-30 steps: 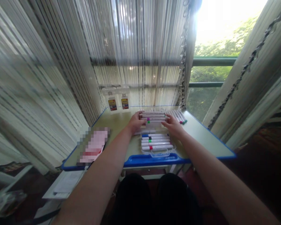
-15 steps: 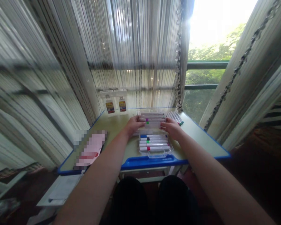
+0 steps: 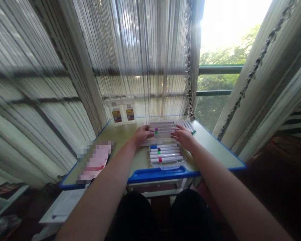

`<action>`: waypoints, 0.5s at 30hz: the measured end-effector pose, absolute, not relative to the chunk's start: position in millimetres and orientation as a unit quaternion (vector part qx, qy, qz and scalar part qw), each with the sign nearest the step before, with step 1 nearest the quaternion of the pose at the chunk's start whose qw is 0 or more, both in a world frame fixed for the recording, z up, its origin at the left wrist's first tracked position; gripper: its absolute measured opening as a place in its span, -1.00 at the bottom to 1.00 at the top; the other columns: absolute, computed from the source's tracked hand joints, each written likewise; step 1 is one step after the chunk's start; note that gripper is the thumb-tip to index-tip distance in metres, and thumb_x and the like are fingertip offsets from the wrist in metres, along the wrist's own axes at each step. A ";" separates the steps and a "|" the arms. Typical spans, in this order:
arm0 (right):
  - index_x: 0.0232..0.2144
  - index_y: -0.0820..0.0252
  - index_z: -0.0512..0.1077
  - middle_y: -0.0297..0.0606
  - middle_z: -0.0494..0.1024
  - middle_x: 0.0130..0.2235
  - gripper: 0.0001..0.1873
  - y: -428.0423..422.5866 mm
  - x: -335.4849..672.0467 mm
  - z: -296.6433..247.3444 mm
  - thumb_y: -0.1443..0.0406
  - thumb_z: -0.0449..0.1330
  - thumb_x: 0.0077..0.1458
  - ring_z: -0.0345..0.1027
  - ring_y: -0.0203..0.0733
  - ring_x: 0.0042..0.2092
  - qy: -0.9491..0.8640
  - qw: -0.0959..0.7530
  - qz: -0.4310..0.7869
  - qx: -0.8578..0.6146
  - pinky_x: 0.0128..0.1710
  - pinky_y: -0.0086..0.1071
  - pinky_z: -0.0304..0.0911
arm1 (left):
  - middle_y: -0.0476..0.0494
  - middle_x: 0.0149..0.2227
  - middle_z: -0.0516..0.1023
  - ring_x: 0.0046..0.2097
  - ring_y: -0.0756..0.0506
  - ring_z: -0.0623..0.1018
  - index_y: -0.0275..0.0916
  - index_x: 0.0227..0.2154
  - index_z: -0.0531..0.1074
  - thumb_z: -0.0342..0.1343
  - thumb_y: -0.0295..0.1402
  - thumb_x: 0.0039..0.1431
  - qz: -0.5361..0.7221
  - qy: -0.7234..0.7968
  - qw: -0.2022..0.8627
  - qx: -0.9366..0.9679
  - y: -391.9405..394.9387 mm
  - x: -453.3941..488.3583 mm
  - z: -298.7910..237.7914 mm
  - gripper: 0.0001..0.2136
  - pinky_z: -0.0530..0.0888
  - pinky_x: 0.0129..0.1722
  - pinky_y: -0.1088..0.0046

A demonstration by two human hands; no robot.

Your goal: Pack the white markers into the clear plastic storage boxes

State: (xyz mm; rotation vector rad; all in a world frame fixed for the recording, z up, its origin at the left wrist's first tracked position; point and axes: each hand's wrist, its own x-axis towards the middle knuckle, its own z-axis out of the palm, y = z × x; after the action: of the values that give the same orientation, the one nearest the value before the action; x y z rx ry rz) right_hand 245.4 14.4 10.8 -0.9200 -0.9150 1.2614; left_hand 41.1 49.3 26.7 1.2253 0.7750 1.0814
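Observation:
A bundle of white markers (image 3: 163,129) with coloured caps is gripped from both ends, just above the desk. My left hand (image 3: 141,135) closes on its left end and my right hand (image 3: 183,137) on its right end. In front of them lies a clear plastic case (image 3: 167,155) holding several more markers with blue, green and red caps. More loose markers (image 3: 189,126) lie on the desk behind my right hand.
The small desk (image 3: 215,150) has a blue rim and stands against a curtained window. Two clear packets (image 3: 121,112) lean at the back left. A pink blurred object (image 3: 95,160) lies at the front left. My knees are under the front edge.
The view has shifted slightly left and down. Both hands have stayed on the marker bundle in about the same place.

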 end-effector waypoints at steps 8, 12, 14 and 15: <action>-0.31 0.13 0.37 -0.37 0.51 -0.39 -0.65 10.2 243.5 14.1 0.50 0.14 -0.23 0.41 -0.33 -0.40 -0.394 0.609 0.544 -0.422 -0.37 -0.42 0.34 | -0.09 -0.35 0.55 -0.29 0.00 0.53 -0.35 -0.40 0.47 0.20 -0.64 -0.31 0.469 0.329 0.602 0.556 53.3 38.5 23.2 -0.71 0.45 -0.19 0.44; -0.28 0.15 0.34 -0.35 0.49 -0.36 -0.68 12.4 244.5 11.8 0.45 0.12 -0.20 0.40 -0.33 -0.40 -0.401 0.601 0.538 -0.435 -0.37 -0.40 0.34 | -0.07 -0.34 0.56 -0.29 -0.01 0.53 -0.33 -0.37 0.48 0.26 -0.57 -0.32 0.459 0.318 0.587 0.586 54.0 37.1 21.1 -0.69 0.44 -0.15 0.40; -0.24 0.16 0.33 -0.31 0.48 -0.33 -0.65 13.9 245.5 7.7 0.42 0.11 -0.19 0.40 -0.31 -0.39 -0.450 0.593 0.480 -0.463 -0.37 -0.39 0.33 | -0.07 -0.34 0.57 -0.29 -0.02 0.53 -0.33 -0.37 0.48 0.27 -0.56 -0.33 0.456 0.318 0.591 0.584 53.8 37.1 20.7 -0.68 0.43 -0.13 0.38; -0.20 0.17 0.32 -0.29 0.48 -0.31 -0.61 14.6 246.2 5.2 0.41 0.11 -0.19 0.39 -0.30 -0.38 -0.487 0.589 0.424 -0.486 -0.37 -0.38 0.32 | -0.07 -0.34 0.57 -0.28 -0.02 0.53 -0.33 -0.36 0.48 0.27 -0.57 -0.34 0.456 0.318 0.596 0.579 53.5 37.3 20.6 -0.67 0.43 -0.12 0.37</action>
State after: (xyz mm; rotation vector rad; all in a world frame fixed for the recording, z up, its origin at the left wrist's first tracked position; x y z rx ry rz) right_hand 246.2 14.6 5.2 -1.1313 -1.1352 0.9886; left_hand 37.3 53.5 20.6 1.3456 0.7393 1.0590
